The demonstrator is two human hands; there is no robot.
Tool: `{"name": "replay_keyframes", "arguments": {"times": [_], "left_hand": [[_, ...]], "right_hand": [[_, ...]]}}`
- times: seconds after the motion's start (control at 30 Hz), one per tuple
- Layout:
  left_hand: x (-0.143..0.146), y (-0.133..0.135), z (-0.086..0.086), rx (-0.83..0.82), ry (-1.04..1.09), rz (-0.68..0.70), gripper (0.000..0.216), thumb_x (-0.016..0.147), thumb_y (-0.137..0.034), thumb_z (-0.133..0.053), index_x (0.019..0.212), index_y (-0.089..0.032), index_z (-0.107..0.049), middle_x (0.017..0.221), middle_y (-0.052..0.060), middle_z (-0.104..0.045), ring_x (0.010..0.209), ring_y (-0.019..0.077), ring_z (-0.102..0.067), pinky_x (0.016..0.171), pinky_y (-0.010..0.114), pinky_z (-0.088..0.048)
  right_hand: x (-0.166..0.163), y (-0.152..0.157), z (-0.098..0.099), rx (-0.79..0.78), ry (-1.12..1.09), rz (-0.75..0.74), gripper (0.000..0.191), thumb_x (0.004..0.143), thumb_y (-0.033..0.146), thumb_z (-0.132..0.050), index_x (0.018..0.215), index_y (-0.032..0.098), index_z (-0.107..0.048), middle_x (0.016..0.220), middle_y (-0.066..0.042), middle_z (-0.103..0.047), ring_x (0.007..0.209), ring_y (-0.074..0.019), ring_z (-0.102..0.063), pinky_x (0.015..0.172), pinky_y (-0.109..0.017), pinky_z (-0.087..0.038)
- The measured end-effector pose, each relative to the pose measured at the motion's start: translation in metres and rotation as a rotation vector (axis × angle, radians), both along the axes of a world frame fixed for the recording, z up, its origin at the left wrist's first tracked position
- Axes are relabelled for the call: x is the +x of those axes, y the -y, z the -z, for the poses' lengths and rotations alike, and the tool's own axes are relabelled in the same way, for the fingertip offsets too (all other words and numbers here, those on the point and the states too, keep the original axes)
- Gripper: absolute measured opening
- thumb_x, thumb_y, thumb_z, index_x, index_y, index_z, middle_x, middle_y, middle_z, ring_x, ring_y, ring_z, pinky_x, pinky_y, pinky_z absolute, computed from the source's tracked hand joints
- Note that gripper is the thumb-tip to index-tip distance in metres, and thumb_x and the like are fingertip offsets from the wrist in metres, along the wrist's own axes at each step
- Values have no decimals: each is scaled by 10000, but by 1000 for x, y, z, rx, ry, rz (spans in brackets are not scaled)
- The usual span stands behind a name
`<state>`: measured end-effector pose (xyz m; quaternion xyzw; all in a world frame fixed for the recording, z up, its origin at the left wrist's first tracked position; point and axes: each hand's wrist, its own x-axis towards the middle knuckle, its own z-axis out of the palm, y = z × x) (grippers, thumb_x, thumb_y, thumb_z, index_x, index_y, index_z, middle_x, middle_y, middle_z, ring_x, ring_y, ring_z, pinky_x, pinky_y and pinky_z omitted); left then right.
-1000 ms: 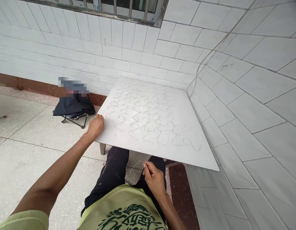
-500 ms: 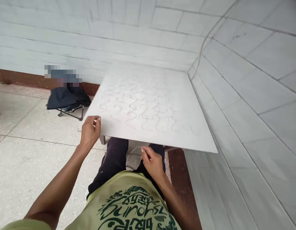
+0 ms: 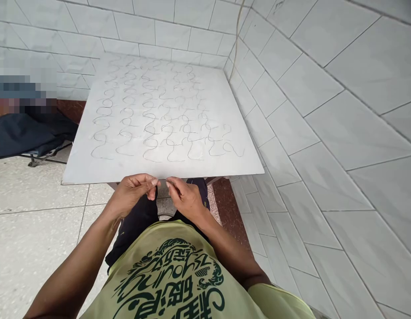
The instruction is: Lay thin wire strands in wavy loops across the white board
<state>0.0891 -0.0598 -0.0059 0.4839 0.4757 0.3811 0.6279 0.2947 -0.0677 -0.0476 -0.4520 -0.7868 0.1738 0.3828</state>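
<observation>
- Location of lettering: front of the yellow-green shirt (image 3: 258, 305) of the person.
- Execution: dark green graphic print (image 3: 174, 274), mixing Latin letters with Chinese-style characters.
- Legible Latin text: the letters "YOU", within a longer curved word; adjoining letters are distorted by the folds and the viewing angle.
- Chinese-style characters: large and stylised, set above and below the Latin word; individual readings are uncertain.
- Decorative signs: curling wave-like motifs at the upper edge and right side of the print.
- Lower section: further large lettering, partly cut off by the bottom edge of the view; wording cannot be confirmed.
</observation>
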Motion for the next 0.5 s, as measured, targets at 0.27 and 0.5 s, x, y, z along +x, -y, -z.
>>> {"name": "replay_keyframes", "arguments": {"times": [0.27,0.5], "left_hand": [[-2,-13,2,-151,197,-26,195,849,-370,-789,862,-176,-775,535,-12,-540,516,128,-496,549,287,-403],[1,-8,2,-226,412,-34,227,860,-331,-805,902,-110,-773,495,-47,-467,486,75,-471,540,221,-391]], "right_hand": [[4,4,4,-34,70,-3,339,1082,353,-472,1272,131,-645,841,-48,-781,685,-166,-723,689,-247,-534],[3,4,4,-88,44,-2,358,1090,302,-422,1352,169,-625,1176,-108,-781,952,-210,-772,823,-286,-584]]}}
